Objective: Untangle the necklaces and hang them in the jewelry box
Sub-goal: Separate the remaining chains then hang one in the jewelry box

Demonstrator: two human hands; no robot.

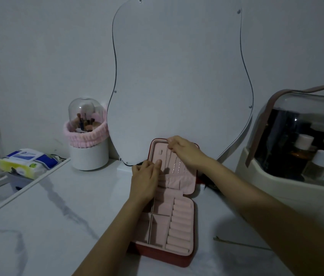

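A red jewelry box [185, 261] with pink lining lies open on the marble table, its lid [158, 150] propped against the mirror. Thin necklace chains [175, 166] hang down the inside of the lid. My right hand [185, 150] is at the lid's top edge, its fingertips pinching the upper end of a chain. My left hand [144, 180] rests against the lid's left side, thumb pressed on the pink lining. Another thin chain [236, 243] lies on the table to the right of the box.
A wavy-edged mirror [177, 76] leans on the wall behind the box. A brush holder [87, 140] with a pink band stands at the back left, tissue packs [25, 162] further left. A domed cosmetics case [300, 152] fills the right side.
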